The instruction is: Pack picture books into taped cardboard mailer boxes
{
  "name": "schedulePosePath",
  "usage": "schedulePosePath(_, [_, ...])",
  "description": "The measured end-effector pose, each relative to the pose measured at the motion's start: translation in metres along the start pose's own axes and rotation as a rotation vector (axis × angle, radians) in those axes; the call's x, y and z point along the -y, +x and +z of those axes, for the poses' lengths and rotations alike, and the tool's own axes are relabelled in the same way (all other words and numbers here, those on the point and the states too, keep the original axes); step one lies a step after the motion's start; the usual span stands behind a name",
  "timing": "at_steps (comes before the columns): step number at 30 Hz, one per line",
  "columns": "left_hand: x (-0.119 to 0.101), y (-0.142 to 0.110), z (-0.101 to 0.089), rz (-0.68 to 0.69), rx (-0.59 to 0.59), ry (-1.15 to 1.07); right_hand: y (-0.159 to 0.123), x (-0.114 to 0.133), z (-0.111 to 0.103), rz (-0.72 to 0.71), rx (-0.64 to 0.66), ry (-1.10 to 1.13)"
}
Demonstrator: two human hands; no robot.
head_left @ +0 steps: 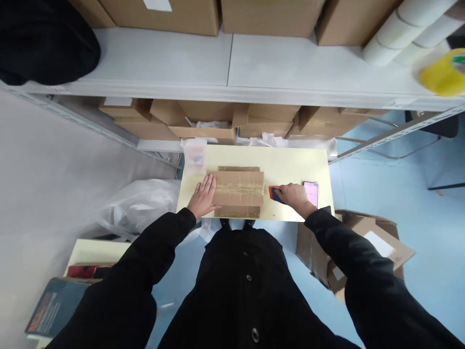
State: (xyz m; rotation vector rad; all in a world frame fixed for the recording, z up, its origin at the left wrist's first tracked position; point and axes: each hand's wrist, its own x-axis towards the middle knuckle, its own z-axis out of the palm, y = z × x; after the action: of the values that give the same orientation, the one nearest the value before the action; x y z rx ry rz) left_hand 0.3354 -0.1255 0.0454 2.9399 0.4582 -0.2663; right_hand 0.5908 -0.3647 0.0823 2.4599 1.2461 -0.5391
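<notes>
A flat cardboard box (238, 189) lies on the pale yellow table (290, 162), with a band of shiny tape along its middle. Flaps stick out at its far and near sides. My left hand (204, 196) rests flat on the box's left end, fingers stretched out. To the right of the box, my right hand (293, 195) is closed around an orange and dark blue hand tool (275, 194), whose exact kind I cannot make out. The tool points toward the box's right end, a small gap apart. A lit phone (311, 193) lies just beyond that hand.
Behind the table stands a grey shelf (163, 63) with cardboard boxes, white rolls and yellow tape (441, 75). A plastic pouch (195, 155) lies at the table's far left. Clear plastic wrap (138, 206) sits at left, a carton of cardboard (363, 242) at right.
</notes>
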Motion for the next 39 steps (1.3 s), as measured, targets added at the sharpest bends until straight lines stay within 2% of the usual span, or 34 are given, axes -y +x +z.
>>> schedulePosePath(5, [0.0,0.001,0.005,-0.01,0.007,-0.125,-0.008,-0.035,0.009,0.176,-0.254,0.206])
schedulePosePath(8, [0.003,-0.001,0.009,-0.018,-0.013,-0.269,-0.012,-0.047,0.028,0.19,-0.396,0.335])
schedulePosePath(10, [0.006,-0.004,0.012,-0.026,-0.043,-0.375,-0.014,-0.045,0.046,0.169,-0.447,0.408])
schedulePosePath(13, [0.011,-0.011,0.019,-0.052,-0.087,-0.503,-0.014,-0.031,0.077,0.106,-0.449,0.471])
schedulePosePath(16, [0.016,-0.019,0.026,-0.089,-0.068,-0.59,-0.012,-0.016,0.105,0.113,-0.379,0.484])
schedulePosePath(21, [0.024,-0.029,0.035,-0.123,0.02,-0.641,-0.009,-0.001,0.129,0.142,-0.257,0.526])
schedulePosePath(23, [0.028,-0.03,0.036,-0.108,0.029,-0.65,-0.01,0.001,0.13,0.138,-0.257,0.524])
schedulePosePath(26, [0.032,-0.03,0.037,-0.063,0.033,-0.66,-0.016,0.004,0.122,0.11,-0.395,0.496])
schedulePosePath(29, [0.034,-0.029,0.039,-0.042,0.03,-0.679,-0.023,0.01,0.108,-0.052,-0.495,0.567])
schedulePosePath(33, [0.032,-0.028,0.044,-0.031,0.016,-0.727,-0.023,0.031,0.095,-0.314,-0.371,0.785])
schedulePosePath(35, [0.031,-0.026,0.047,-0.035,0.001,-0.759,-0.019,0.042,0.093,-0.34,-0.324,0.889])
schedulePosePath(39, [0.03,-0.023,0.048,-0.065,-0.038,-0.819,-0.009,0.052,0.089,-0.296,-0.295,1.117])
